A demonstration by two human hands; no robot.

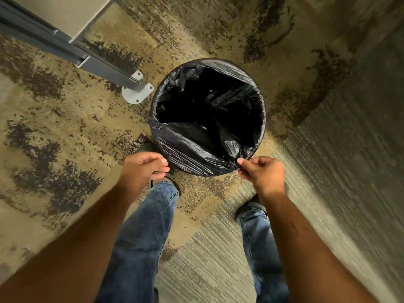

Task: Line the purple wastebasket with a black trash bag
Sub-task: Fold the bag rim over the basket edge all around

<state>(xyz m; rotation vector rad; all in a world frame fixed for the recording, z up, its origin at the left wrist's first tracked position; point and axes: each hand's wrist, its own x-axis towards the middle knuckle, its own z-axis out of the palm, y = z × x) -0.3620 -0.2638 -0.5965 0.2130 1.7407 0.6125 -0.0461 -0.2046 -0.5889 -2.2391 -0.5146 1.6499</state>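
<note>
The black trash bag [196, 147] lines a round wastebasket [265, 119] that stands on the carpet [65, 138], just ahead of the person's feet. The bag's glossy, wrinkled film is folded over the rim all the way round and hides nearly all of the basket, so its purple colour cannot be made out from above; only a thin dark edge shows at the right side. Inside, the bag sags in loose creases, and the middle is a deep black hollow. On the near side the turned-over cuff is wide and stretched into fine shiny pleats.

The basket stands just right of a white round foot plate [136, 94] that carries a grey metal post [65, 49] slanting up to the top left corner. Plate and basket are near each other but not touching. On the far and right sides the carpet is open floor.

The left hand [144, 167] is loosely curled just beside the cuff's near left edge; whether its fingertips touch the film cannot be told. The right hand [260, 171] pinches the cuff's near right edge between thumb and forefinger, its other fingers folded in. Both forearms reach forward above legs in blue jeans [144, 226].
</note>
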